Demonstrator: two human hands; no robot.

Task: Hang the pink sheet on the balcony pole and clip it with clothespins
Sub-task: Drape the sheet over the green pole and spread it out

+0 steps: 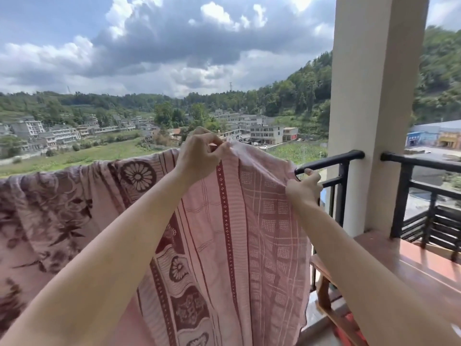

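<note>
The pink sheet (249,233), patterned with dark red flowers and checks, is draped over the black balcony pole (331,159) from the left edge of view to near the pillar. My left hand (199,158) pinches the sheet's top edge and lifts it above the rail line. Lower and to the right, my right hand (305,186) grips the sheet's right edge close to the bare end of the pole. No clothespin can be made out.
A cream pillar (374,108) stands right of the sheet, with more black railing (424,166) beyond it. A reddish wooden piece (399,265) lies at the lower right below the rail. Fields and buildings lie far below.
</note>
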